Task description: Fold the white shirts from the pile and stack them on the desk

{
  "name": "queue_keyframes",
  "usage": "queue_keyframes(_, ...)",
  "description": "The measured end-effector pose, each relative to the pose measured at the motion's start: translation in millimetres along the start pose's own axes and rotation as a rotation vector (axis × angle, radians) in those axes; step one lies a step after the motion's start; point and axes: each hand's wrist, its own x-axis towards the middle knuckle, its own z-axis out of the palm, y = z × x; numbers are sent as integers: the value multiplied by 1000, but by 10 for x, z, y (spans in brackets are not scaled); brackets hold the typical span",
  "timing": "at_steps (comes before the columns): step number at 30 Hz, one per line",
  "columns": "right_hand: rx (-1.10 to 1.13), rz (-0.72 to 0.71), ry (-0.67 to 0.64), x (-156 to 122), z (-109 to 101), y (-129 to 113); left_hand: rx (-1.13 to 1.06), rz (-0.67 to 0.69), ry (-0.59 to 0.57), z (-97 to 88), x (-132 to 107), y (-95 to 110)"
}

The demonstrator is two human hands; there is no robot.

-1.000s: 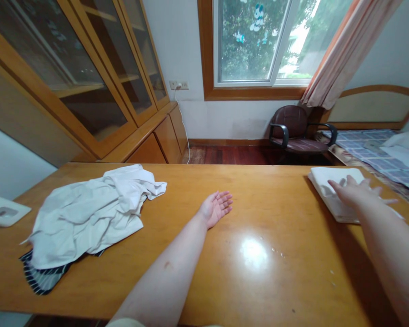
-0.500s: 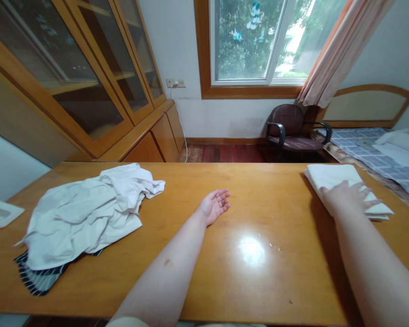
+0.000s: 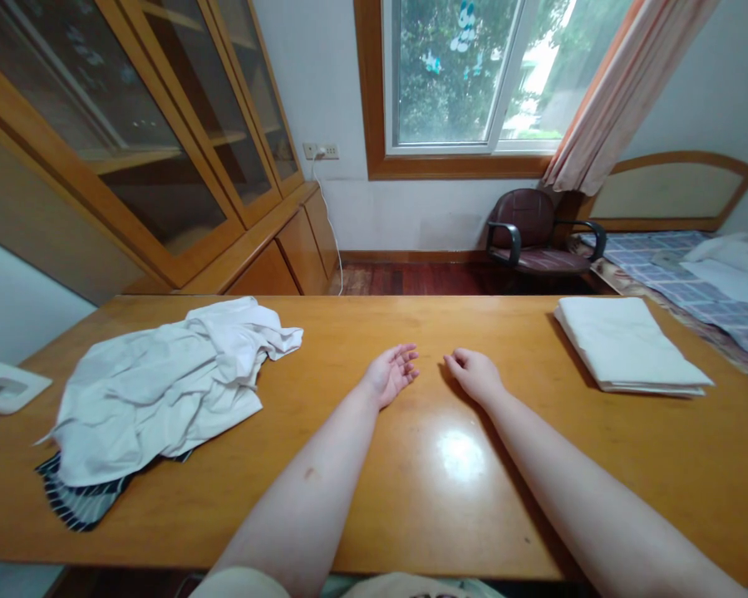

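My left hand (image 3: 394,375) rests palm up near the middle of the wooden table (image 3: 374,482), open, its fingers loosely apart and nothing in it. Just right of it, my right hand (image 3: 474,374) is closed with the fingers curled in, and I see nothing held. Over on the right lies a neatly folded white cloth (image 3: 629,345), apart from both hands. A crumpled white cloth (image 3: 162,390) is heaped on the left side of the table. From under its near edge sticks out a dark piece of fabric with white stripes (image 3: 78,498).
A white object with an opening (image 3: 9,386) sits at the table's left edge. Beyond the table stand a glass-fronted cabinet (image 3: 180,166), a maroon armchair (image 3: 529,232) and a bed with a checked cover (image 3: 679,274). A white cord (image 3: 330,224) hangs from the wall socket.
My right hand has let go of the folded white cloth and moved left to the table's middle, its spread fingers now curled. My left hand has stayed in place.
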Motion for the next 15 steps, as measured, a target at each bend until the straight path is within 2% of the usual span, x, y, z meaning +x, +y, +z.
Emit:
queue_keyframes(4, -16, 40, 22, 60, -15, -4, 69, 122, 87, 26, 2, -50)
queue_keyframes(8, -6, 96, 36, 87, -6, -33, 252, 412, 262, 97, -135, 0)
queue_keyframes(12, 32, 72, 40, 75, -18, -11, 459, 631, 318, 151, -422, 275)
queue_keyframes(14, 64, 53, 44, 65, -26, 6, 782, 751, 407, 96, -557, 501)
queue_keyframes(15, 79, 43, 41, 59, -30, 12, 961, 824, 499, 41, -610, 624)
